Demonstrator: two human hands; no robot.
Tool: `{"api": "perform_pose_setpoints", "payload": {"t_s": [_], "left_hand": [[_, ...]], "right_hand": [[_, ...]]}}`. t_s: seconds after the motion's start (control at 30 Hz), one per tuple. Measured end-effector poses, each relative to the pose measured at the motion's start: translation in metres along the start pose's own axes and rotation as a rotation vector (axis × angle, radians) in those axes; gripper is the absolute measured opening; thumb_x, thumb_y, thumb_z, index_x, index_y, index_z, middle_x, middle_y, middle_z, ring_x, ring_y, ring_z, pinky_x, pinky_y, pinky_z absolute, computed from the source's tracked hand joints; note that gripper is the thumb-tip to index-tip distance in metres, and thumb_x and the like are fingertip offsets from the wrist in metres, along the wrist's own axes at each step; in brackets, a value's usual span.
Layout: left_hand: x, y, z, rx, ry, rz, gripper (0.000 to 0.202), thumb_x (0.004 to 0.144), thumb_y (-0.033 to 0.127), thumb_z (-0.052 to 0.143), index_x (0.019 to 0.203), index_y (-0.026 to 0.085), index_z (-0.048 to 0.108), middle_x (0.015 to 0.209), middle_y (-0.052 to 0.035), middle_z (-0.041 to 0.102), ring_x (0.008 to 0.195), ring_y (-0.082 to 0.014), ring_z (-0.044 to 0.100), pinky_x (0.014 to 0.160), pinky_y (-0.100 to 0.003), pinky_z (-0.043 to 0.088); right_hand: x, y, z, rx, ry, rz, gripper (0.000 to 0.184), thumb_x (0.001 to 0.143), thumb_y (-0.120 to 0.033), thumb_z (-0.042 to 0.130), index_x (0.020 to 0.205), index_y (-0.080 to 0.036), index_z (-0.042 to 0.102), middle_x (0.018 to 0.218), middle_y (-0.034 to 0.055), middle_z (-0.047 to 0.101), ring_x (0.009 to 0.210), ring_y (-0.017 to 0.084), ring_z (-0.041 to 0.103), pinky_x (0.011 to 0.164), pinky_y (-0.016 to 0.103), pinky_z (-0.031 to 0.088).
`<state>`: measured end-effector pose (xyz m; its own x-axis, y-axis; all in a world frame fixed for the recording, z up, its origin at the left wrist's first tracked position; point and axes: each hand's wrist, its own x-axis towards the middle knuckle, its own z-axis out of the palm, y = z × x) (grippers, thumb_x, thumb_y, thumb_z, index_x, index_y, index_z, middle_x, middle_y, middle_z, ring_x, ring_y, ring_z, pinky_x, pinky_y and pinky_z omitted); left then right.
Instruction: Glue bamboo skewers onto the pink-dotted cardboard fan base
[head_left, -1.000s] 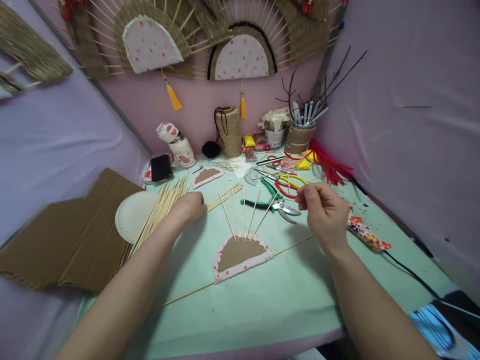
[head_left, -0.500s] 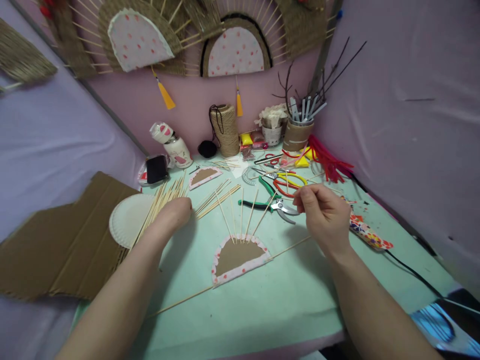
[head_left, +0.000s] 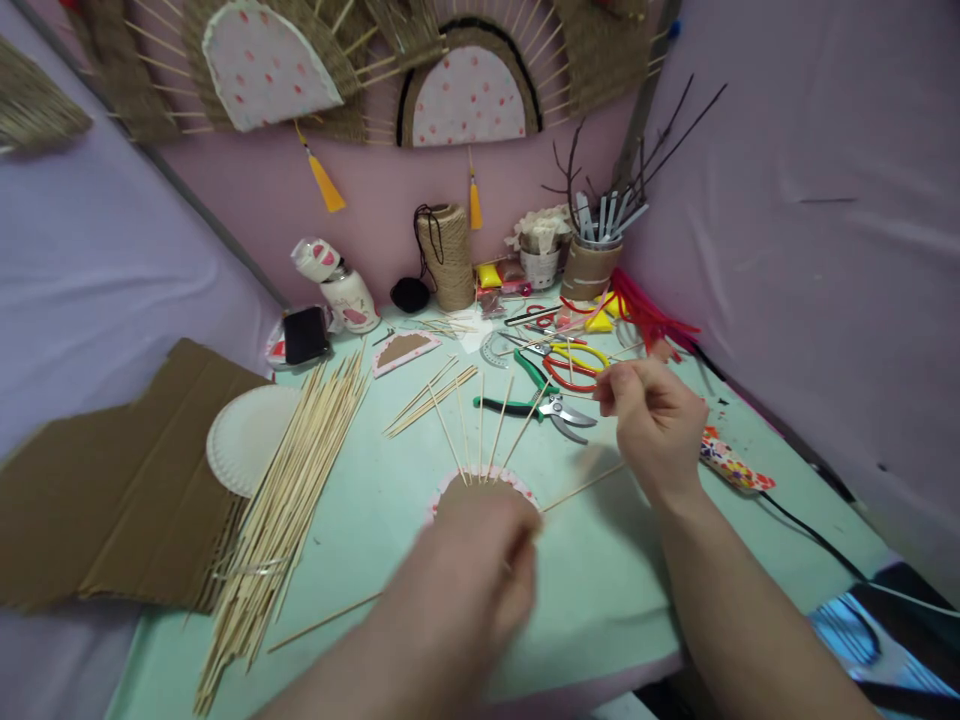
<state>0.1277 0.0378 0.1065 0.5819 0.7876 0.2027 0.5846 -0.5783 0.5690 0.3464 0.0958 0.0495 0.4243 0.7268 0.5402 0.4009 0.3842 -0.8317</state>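
My left hand [head_left: 491, 560] is smeared by motion over the half-round cardboard piece [head_left: 486, 490], hiding most of it; its fingers look curled, but what is in them does not show. The cardboard has a pink-spotted white border. Several thin bamboo sticks [head_left: 481, 425] fan out from its curved edge, and one more stick [head_left: 581, 488] sticks out at its right end. To the right, my right hand [head_left: 660, 420] is raised above the table with thumb and fingers pinched together. Whatever it holds, if anything, is hidden. Green-handled pruning shears [head_left: 525, 408] lie just left of it.
A bundle of bamboo sticks [head_left: 300, 480] lies at left across a paper plate [head_left: 240, 435], beside corrugated cardboard [head_left: 135, 490]. A smaller half-round piece [head_left: 405, 350], scissors [head_left: 577, 365], a twine spool [head_left: 446, 260] and a flowered glue gun [head_left: 735, 462] with a cord are around.
My left hand has moved right and nearer to me, from beside the stick bundle to over the half-round cardboard. My right hand stays pinched in almost the same place.
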Motion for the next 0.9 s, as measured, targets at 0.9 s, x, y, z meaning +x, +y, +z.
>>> {"api": "perform_pose_setpoints", "payload": {"t_s": [0.9], "left_hand": [[-0.012,-0.018,0.107,-0.064,0.263,0.586,0.01,0.086,0.013,0.038,0.085,0.019,0.046,0.058,0.0022,0.044,0.051,-0.0138,0.037,0.05,-0.03,0.023]], "right_hand": [[-0.006,0.007,-0.002,-0.114,-0.173,-0.014,0.022,0.093,-0.035,0.055,0.08,-0.02,0.063,0.07,-0.0001,0.061,0.062,0.014,0.055,0.059,0.028,0.044]]}}
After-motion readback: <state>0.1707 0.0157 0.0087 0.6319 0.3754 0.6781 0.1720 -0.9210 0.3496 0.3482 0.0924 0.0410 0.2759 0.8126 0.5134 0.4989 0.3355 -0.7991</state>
